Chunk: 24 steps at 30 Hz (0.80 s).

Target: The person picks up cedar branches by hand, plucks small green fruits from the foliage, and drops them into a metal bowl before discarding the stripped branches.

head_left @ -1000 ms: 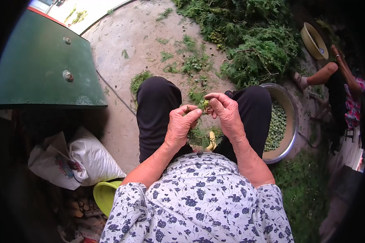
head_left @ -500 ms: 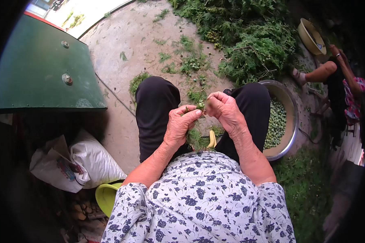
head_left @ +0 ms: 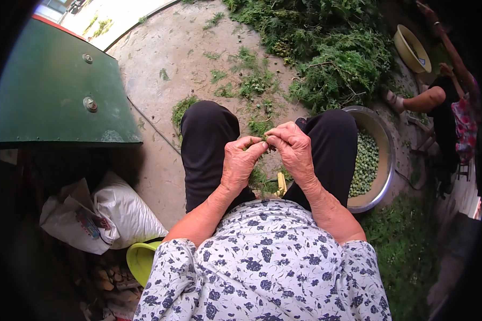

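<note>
Between my knees, my left hand (head_left: 240, 160) is closed in a pinch on a small green sprig (head_left: 264, 138). My right hand (head_left: 293, 150) meets it fingertip to fingertip, pinching at the same sprig; most of the sprig is hidden by the fingers. Below the hands a yellow object (head_left: 281, 184) lies near my lap, with loose green foliage (head_left: 258, 179) beside it. A metal basin (head_left: 389, 155) with many small green cones or berries (head_left: 365, 163) stands right of my right knee.
A big heap of green branches (head_left: 340, 64) lies ahead right. Another person (head_left: 431, 99) sits at the far right near a beige basin (head_left: 411, 49). At left are a green metal panel (head_left: 59, 91), white sacks (head_left: 123, 208) and a yellow-green basin (head_left: 139, 262).
My right hand has moved slightly left and its fingertips now meet my left hand's. The other person has raised an arm toward the top right.
</note>
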Available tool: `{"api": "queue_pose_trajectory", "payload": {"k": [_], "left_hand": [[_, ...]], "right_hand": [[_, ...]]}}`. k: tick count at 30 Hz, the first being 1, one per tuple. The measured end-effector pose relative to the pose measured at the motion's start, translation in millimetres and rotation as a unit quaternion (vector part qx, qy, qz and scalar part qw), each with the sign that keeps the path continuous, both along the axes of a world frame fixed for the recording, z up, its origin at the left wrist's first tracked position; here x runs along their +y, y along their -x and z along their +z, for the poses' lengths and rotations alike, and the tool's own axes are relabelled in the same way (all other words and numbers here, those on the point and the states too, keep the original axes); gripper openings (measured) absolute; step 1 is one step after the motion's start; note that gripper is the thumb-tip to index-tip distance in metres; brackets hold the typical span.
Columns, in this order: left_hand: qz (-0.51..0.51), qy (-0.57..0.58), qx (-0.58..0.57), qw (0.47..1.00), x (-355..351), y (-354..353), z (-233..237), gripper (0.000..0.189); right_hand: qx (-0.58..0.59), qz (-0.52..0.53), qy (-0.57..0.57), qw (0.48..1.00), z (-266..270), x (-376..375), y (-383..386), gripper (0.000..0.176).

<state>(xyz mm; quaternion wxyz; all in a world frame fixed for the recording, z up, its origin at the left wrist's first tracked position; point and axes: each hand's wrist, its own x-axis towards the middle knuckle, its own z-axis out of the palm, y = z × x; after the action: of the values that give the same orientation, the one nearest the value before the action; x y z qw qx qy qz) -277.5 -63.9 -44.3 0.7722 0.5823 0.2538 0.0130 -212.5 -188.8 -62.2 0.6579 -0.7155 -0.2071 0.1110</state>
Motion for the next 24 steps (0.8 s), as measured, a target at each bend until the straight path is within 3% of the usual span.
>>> {"api": "queue_pose_trajectory", "payload": {"k": [2, 3, 4, 5, 8, 12, 15, 17, 18, 20, 22, 24], "left_hand": [[0.012, 0.008, 0.000, 1.000, 0, -3, 4, 0.011], [0.012, 0.051, 0.025, 0.998, 1, -4, 7, 0.012], [0.011, 0.094, 0.050, 0.994, 2, -5, 8, 0.013], [0.012, 0.094, 0.050, 0.994, 3, -4, 7, 0.013], [0.001, 0.141, 0.044, 0.989, 6, -3, -1, 0.013], [0.032, 0.167, 0.047, 0.984, 10, -6, -5, 0.011], [0.061, 0.154, 0.028, 0.986, 11, -8, -7, 0.011], [0.069, 0.148, 0.022, 0.986, 11, -7, -8, 0.011], [0.059, 0.144, 0.019, 0.988, 11, -7, -9, 0.011], [0.048, 0.142, 0.019, 0.989, 12, -8, -10, 0.011], [0.011, 0.155, 0.028, 0.988, 16, -7, -10, 0.010], [0.004, 0.167, 0.045, 0.985, 17, -8, -10, 0.010]], "right_hand": [[-0.016, -0.022, -0.008, 1.000, -4, 0, 0, 0.014], [0.224, 0.005, -0.132, 0.966, -7, -2, -1, 0.014], [0.447, 0.032, -0.246, 0.859, -8, -4, -2, 0.014], [0.447, 0.033, -0.246, 0.859, -10, -4, -2, 0.014], [0.504, 0.072, -0.340, 0.791, -12, -3, -4, 0.017], [0.486, 0.073, -0.335, 0.804, -6, -1, -8, 0.020], [0.474, 0.078, -0.305, 0.822, 5, -1, -10, 0.021], [0.390, 0.082, -0.202, 0.894, 12, 0, -7, 0.021], [0.392, 0.082, -0.202, 0.894, 11, 2, -5, 0.021], [0.261, 0.069, -0.099, 0.958, 7, 4, -1, 0.021], [0.292, 0.086, -0.107, 0.947, 0, -2, -6, 0.018], [0.449, 0.082, -0.257, 0.852, 2, -3, -11, 0.018]]}}
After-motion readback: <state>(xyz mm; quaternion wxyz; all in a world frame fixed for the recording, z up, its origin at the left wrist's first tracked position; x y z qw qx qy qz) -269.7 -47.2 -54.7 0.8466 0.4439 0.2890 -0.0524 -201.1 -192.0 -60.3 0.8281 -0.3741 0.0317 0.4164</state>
